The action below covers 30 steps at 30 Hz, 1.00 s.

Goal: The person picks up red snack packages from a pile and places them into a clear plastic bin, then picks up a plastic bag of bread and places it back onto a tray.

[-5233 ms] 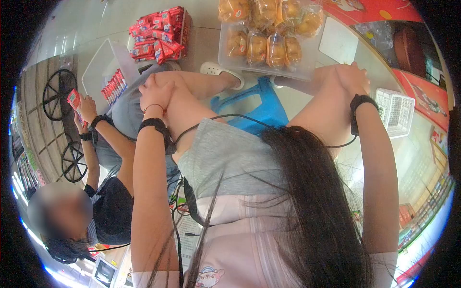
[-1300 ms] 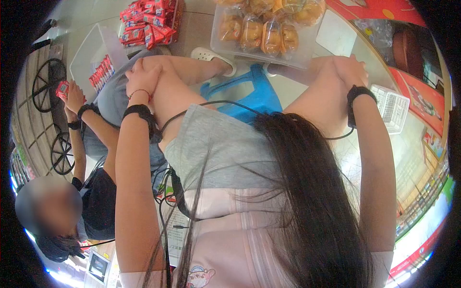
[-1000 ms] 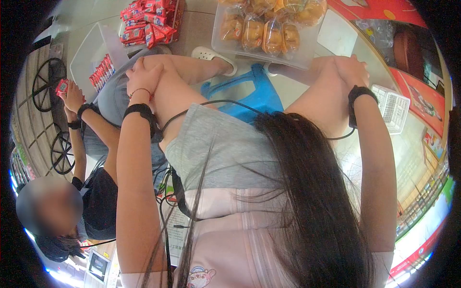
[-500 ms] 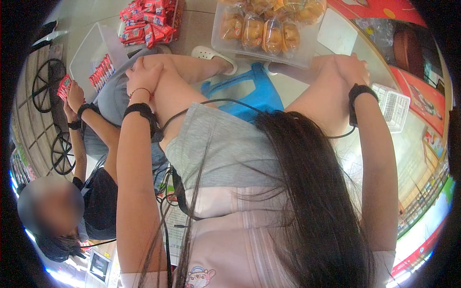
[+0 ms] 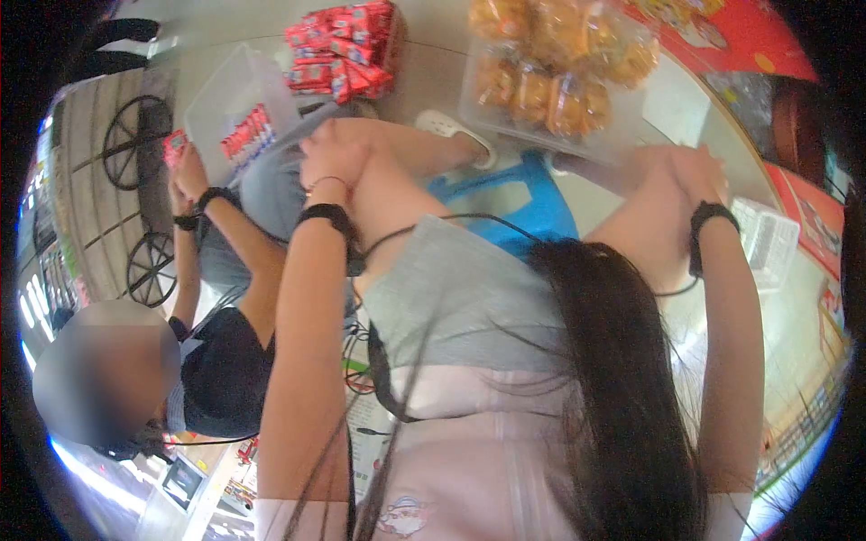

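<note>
My left hand (image 5: 334,160) lies over my left knee, with its fingers draped across the top and nothing held. On the other knee rests my right hand (image 5: 704,173), also bare of any object, its fingers spread over the far side. Each wrist wears a black band with a cable. Between my legs part of a blue plastic stool (image 5: 546,197) shows. Ahead of my knees stands a clear bin (image 5: 519,137) with several packaged buns (image 5: 550,95). A pile of red packets (image 5: 347,50) sits beyond my left knee.
At left, a co-worker's hands (image 5: 188,180) hold a red packet (image 5: 174,147). Near them is a clear bin (image 5: 203,104) with a row of red-and-white packets (image 5: 248,135). A white basket (image 5: 767,242) stands beyond my right wrist. A white clog (image 5: 451,131) shows ahead.
The view has swung, so the scene sits further right and lower. Both my hands stay on my knees. The co-worker still holds the red packet.
</note>
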Tool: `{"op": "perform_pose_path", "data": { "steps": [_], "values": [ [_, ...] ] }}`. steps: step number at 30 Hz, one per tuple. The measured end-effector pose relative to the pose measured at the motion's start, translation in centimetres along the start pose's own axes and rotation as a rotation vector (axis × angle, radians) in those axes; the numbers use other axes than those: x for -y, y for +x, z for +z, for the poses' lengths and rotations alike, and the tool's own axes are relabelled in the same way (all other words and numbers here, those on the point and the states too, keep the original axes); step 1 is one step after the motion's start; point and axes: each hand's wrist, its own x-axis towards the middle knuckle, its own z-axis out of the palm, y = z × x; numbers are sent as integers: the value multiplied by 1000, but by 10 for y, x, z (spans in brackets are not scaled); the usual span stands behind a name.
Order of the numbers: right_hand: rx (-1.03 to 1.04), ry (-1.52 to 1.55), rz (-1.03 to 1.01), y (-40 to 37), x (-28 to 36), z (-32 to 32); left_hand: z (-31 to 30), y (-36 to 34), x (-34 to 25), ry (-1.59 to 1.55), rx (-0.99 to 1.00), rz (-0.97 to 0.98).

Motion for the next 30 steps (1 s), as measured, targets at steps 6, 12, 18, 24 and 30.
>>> {"op": "perform_pose_path", "data": {
  "steps": [6, 12, 18, 24, 30],
  "values": [
    [-86, -236, -393, 41, -27, 35, 51, 31, 29, 148, -171, 116],
    [-62, -386, -454, 61, -26, 53, -10, -1, 2, -98, 4, -84],
    [-190, -302, -240, 68, -32, 62, -12, -10, 4, -157, -6, -87],
    [-217, -96, -146, 25, -20, 33, -20, -19, 5, -171, -25, -102],
    [-242, -40, -165, 32, -31, 41, -39, -31, 5, -302, -27, -74]
  ]
}}
